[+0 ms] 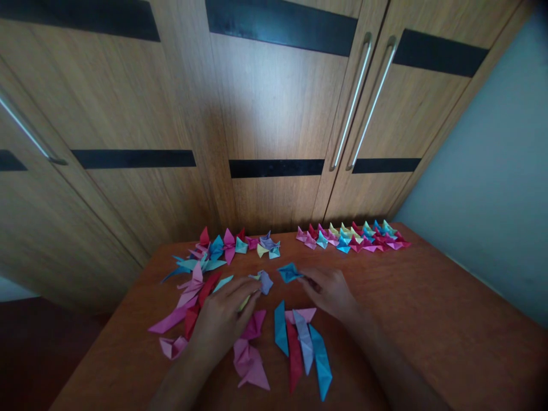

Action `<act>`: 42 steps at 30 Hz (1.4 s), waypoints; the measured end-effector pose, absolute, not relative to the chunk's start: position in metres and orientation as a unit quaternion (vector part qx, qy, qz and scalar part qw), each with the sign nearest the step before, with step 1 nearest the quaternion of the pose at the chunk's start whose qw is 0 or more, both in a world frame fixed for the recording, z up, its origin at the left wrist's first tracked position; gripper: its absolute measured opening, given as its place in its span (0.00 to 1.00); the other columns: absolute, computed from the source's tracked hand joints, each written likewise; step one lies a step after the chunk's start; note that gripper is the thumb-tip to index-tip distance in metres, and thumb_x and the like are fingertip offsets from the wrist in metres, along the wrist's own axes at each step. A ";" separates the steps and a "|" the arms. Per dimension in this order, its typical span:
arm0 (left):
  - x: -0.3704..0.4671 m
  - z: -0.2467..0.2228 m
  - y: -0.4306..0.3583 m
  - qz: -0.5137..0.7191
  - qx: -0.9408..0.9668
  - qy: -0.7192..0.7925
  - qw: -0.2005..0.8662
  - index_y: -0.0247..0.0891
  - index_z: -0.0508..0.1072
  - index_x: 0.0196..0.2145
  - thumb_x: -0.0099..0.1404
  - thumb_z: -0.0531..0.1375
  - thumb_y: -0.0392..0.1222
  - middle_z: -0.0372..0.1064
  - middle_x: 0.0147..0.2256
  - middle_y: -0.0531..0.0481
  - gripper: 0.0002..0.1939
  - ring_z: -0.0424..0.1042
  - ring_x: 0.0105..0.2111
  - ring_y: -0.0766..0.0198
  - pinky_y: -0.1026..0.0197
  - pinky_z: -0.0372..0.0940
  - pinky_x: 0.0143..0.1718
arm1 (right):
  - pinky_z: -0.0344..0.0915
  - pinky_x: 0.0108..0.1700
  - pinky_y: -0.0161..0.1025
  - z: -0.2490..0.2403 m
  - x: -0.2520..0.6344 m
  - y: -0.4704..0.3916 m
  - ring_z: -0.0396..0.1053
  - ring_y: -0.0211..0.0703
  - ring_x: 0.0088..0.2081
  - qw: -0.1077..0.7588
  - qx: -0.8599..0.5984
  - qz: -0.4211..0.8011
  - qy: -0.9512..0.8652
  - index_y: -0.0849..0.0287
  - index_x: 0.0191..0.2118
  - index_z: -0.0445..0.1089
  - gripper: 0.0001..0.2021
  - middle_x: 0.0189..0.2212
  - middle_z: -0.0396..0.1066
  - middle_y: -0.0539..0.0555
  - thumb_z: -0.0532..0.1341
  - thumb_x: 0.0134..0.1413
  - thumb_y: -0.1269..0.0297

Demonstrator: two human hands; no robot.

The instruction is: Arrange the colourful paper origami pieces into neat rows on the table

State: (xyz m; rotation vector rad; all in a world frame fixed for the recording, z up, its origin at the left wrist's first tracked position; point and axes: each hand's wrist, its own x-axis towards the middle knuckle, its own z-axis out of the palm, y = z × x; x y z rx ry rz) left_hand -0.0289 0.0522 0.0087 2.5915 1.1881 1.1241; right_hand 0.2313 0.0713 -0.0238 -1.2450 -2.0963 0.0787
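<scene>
My right hand (329, 289) pinches a blue folded paper piece (289, 272) by its right tip, just above the tabletop. My left hand (226, 313) is closed, thumb and fingers curled together around a yellow folded paper piece (244, 303) that shows only in part between them. Just past its fingertips is a lavender folded piece (265, 282). Below this hand lie a magenta piece (256, 324) and a pink piece (250, 363). Between my forearms lie several long folded strips, among them a red strip (294, 357), a lavender strip (304, 339) and a blue strip (321, 359).
Rows of small multicoloured origami pieces (353, 238) stand along the back right of the brown table (411, 308). More folded pieces, including a pink one (192, 288) and a magenta one (229, 245), spread over the back left. Wooden cupboard doors (274, 103) rise behind the table.
</scene>
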 end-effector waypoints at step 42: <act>-0.042 0.012 0.037 0.368 0.829 0.418 0.051 0.42 0.71 0.43 0.65 0.54 0.36 0.76 0.40 0.50 0.11 0.75 0.40 0.63 0.62 0.71 0.40 | 0.58 0.33 0.35 -0.059 0.314 0.115 0.72 0.46 0.38 0.143 -0.818 0.016 -0.557 0.53 0.41 0.71 0.15 0.34 0.74 0.54 0.51 0.59 0.53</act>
